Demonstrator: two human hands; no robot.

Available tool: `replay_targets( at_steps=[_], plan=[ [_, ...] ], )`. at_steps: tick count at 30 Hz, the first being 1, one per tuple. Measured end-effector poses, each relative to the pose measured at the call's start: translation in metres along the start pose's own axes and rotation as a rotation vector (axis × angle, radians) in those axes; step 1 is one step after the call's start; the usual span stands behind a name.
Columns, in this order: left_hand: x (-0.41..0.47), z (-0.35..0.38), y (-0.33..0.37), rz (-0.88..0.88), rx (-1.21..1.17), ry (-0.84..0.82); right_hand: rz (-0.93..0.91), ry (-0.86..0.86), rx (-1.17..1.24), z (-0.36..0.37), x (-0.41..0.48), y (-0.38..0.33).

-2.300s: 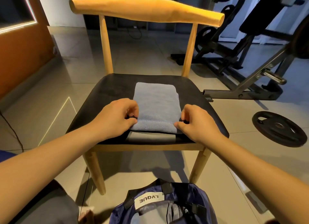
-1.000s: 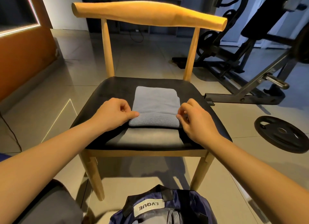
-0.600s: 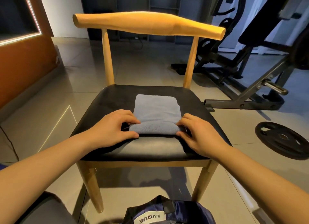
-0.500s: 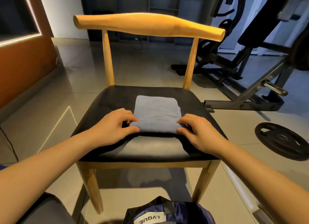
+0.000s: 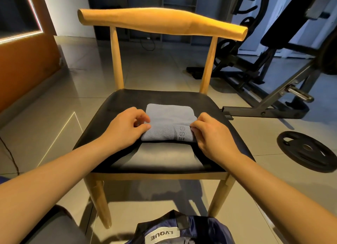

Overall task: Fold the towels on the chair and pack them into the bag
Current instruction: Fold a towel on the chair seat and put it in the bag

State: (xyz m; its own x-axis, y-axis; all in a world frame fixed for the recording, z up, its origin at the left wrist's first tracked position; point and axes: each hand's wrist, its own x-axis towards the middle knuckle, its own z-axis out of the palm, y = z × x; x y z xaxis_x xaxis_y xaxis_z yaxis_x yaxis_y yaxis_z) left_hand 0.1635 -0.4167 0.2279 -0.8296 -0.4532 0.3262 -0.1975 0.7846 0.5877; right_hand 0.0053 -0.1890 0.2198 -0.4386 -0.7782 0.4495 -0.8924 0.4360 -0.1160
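A grey-blue towel (image 5: 168, 121) lies folded small on the black seat of a wooden chair (image 5: 127, 161), its near part doubled over with a stitched band showing. My left hand (image 5: 125, 127) pinches the towel's near left edge between thumb and fingers. My right hand (image 5: 209, 132) pinches the near right edge in the same way. A dark blue bag (image 5: 184, 232) with a white label sits open on the floor just in front of the chair, at the bottom of the view.
A weight bench frame (image 5: 269, 90) stands close to the chair's right side. A black weight plate (image 5: 308, 151) lies on the tiled floor at right. An orange wall panel (image 5: 23, 58) lines the left.
Both hands have carried the towel's near edge away from me and folded it over, so the towel is shorter and sits farther back on the seat. The stitched band now shows.
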Motion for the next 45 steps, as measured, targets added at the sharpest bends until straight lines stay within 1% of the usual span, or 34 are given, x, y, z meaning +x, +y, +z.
replay_targets(
  at_steps=[2,3,5,6,8,10,13,15,16,18,19,21,22,24,25,27,28,30,31,33,34,37,39,41,43,45],
  plan=[
    [-0.002,0.003,0.0,0.097,0.001,0.048,-0.103,-0.005,-0.004,-0.004,-0.004,0.001],
    [-0.003,0.004,-0.001,0.127,0.0,0.052,-0.125,-0.026,0.017,-0.008,-0.006,0.001],
    [-0.005,0.003,-0.003,0.165,-0.004,0.024,-0.135,-0.111,0.025,-0.013,-0.009,0.005],
    [-0.006,0.0,-0.005,0.184,0.014,-0.023,-0.13,-0.149,0.009,-0.014,-0.009,0.006],
    [-0.007,-0.006,-0.008,0.205,0.077,-0.139,-0.091,-0.168,0.04,-0.011,-0.008,0.008],
    [-0.006,-0.009,-0.01,0.198,0.086,-0.168,-0.033,-0.176,0.156,-0.011,-0.003,0.009],
    [-0.003,-0.011,-0.008,0.136,0.001,-0.173,0.056,-0.308,0.294,-0.021,0.006,0.012],
    [-0.002,-0.012,-0.008,0.067,-0.068,-0.233,0.134,-0.379,0.394,-0.028,0.008,0.014],
    [-0.001,-0.012,-0.009,0.04,-0.115,-0.264,0.177,-0.387,0.458,-0.03,0.008,0.014],
    [-0.001,-0.011,-0.008,0.01,-0.189,-0.273,0.241,-0.324,0.521,-0.027,0.006,0.013],
    [0.0,-0.01,-0.007,0.004,-0.189,-0.254,0.261,-0.264,0.488,-0.023,0.006,0.011],
    [0.003,-0.005,-0.007,0.004,-0.115,-0.178,0.254,-0.133,0.308,-0.013,0.006,0.008],
    [0.004,-0.001,-0.006,0.004,-0.064,-0.134,0.233,-0.076,0.216,-0.009,0.006,0.006],
    [0.007,0.005,-0.006,0.011,0.004,-0.034,0.161,0.004,0.11,-0.004,0.006,0.0],
    [0.007,0.008,-0.006,0.035,0.016,0.02,0.107,0.021,0.071,-0.001,0.005,-0.003],
    [0.006,0.012,-0.005,0.14,0.059,0.124,0.011,0.024,0.01,0.003,0.004,-0.005],
    [0.005,0.014,-0.005,0.192,0.08,0.151,-0.014,0.02,0.014,0.002,0.003,-0.005],
    [0.004,0.012,-0.006,0.226,0.06,0.129,-0.035,-0.034,0.029,-0.005,0.001,-0.001],
    [0.002,0.008,-0.008,0.232,0.052,0.076,-0.046,-0.078,0.011,-0.007,0.001,0.002],
    [0.0,0.002,-0.015,0.278,0.112,-0.033,-0.049,-0.142,-0.001,-0.007,-0.001,0.005],
    [0.0,0.001,-0.018,0.292,0.14,-0.067,-0.036,-0.145,0.039,-0.007,0.0,0.006],
    [0.0,-0.001,-0.021,0.231,0.097,-0.05,0.02,-0.187,0.227,-0.012,0.008,0.009],
    [0.002,-0.001,-0.02,0.15,-0.004,-0.093,0.085,-0.254,0.373,-0.019,0.012,0.013],
    [0.003,-0.004,-0.017,0.084,-0.137,-0.169,0.171,-0.271,0.512,-0.022,0.011,0.017],
    [0.003,-0.005,-0.014,0.062,-0.203,-0.199,0.228,-0.266,0.585,-0.021,0.009,0.016],
    [0.004,-0.004,-0.009,0.053,-0.214,-0.19,0.265,-0.254,0.594,-0.018,0.01,0.011]
  ],
)
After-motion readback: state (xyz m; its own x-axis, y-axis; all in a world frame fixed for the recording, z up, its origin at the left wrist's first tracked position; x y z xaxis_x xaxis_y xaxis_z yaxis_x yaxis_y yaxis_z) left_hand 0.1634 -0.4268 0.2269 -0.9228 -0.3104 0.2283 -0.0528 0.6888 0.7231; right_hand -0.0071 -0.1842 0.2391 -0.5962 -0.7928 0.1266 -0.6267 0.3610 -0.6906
